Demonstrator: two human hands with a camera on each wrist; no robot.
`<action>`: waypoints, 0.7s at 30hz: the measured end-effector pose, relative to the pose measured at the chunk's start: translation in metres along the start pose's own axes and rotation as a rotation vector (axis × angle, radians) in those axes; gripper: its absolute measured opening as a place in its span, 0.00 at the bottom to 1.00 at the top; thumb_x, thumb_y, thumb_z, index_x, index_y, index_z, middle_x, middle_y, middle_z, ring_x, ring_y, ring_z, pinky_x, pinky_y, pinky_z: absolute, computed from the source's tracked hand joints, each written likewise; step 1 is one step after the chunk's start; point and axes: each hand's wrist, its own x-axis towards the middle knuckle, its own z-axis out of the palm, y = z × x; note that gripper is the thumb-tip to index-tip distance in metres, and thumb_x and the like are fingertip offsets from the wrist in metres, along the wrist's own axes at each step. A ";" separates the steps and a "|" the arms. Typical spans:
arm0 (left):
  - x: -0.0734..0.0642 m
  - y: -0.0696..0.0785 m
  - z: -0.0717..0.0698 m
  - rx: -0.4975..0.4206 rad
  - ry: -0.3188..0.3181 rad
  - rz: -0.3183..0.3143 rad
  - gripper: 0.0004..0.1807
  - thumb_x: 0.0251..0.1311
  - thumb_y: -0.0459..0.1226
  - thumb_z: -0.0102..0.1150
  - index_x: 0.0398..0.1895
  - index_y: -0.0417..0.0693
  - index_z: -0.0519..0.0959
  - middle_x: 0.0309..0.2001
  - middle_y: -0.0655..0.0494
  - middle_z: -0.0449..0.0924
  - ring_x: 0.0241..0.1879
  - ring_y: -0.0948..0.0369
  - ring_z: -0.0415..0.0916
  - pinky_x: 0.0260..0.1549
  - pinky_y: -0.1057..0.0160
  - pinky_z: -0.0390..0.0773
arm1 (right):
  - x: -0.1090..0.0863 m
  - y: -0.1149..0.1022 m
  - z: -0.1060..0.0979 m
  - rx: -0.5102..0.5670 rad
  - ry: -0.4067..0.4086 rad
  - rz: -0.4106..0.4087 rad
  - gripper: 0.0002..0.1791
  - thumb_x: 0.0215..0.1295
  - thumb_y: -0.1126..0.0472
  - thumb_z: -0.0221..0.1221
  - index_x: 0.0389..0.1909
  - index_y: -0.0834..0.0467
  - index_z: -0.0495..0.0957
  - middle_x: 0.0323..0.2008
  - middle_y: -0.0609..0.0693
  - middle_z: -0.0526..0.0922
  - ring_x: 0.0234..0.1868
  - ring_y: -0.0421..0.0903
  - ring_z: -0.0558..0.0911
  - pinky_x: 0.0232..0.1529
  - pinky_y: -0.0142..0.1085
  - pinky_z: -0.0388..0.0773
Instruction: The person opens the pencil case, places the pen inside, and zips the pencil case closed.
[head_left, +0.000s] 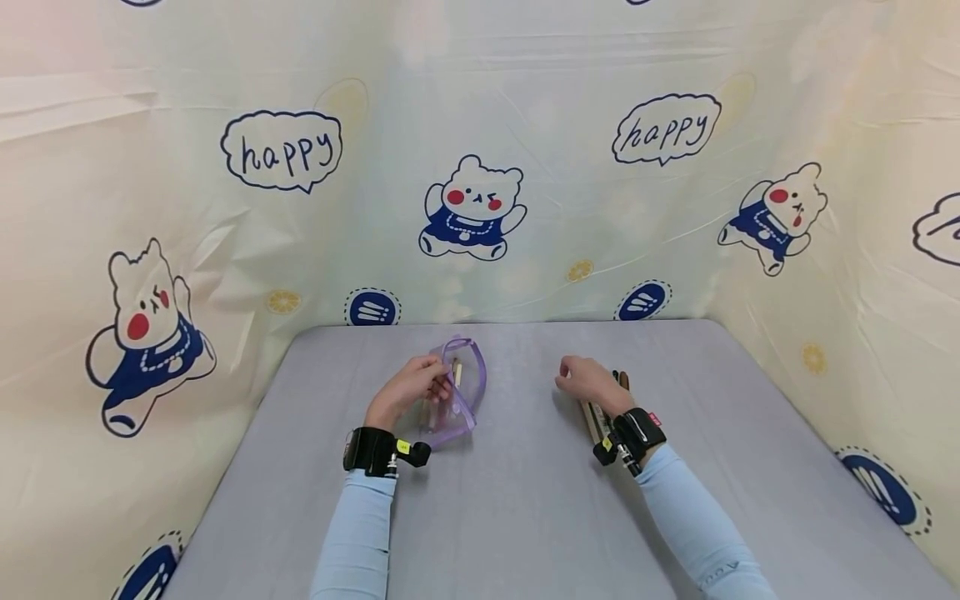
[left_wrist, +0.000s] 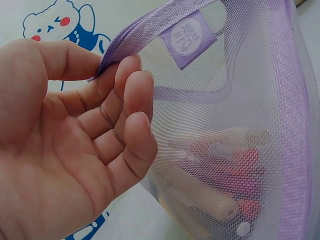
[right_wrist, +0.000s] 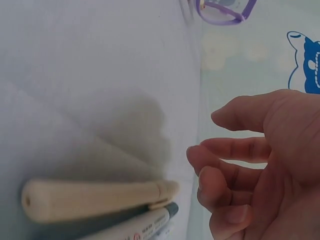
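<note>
A see-through mesh pouch (left_wrist: pixel 295 150) with purple trim stands at the left middle of the table. My left hand (head_left: pixel 411 385) pinches its purple rim between thumb and index finger, and the pouch mouth gapes open. Through the mesh show several pen-like sticks (left_wrist: pixel 205 197), blurred, with beige, red and magenta parts. My right hand (right_wrist: pixel 255 160) is above the table with loosely bent fingers and nothing between them. Below it lies a group of pens (head_left: pixel 596 419), partly hidden by the hand and wrist. Among them are a thick beige pen (right_wrist: pixel 95 200) and a white pen with a dark end (right_wrist: pixel 147 226).
A grey cloth-covered table (head_left: pixel 517 500) spreads under both hands. Behind and at the sides hangs a pale curtain (head_left: pixel 570 208) printed with bears and "happy" bubbles. Black wrist cameras sit on both wrists, over light blue sleeves (head_left: pixel 352 533).
</note>
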 end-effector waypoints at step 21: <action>0.001 0.000 -0.001 -0.008 -0.015 0.005 0.13 0.73 0.40 0.46 0.32 0.42 0.73 0.29 0.52 0.79 0.28 0.59 0.76 0.30 0.63 0.77 | -0.004 0.020 0.010 -0.185 0.008 0.085 0.05 0.63 0.60 0.58 0.31 0.56 0.73 0.26 0.50 0.77 0.25 0.47 0.75 0.23 0.36 0.68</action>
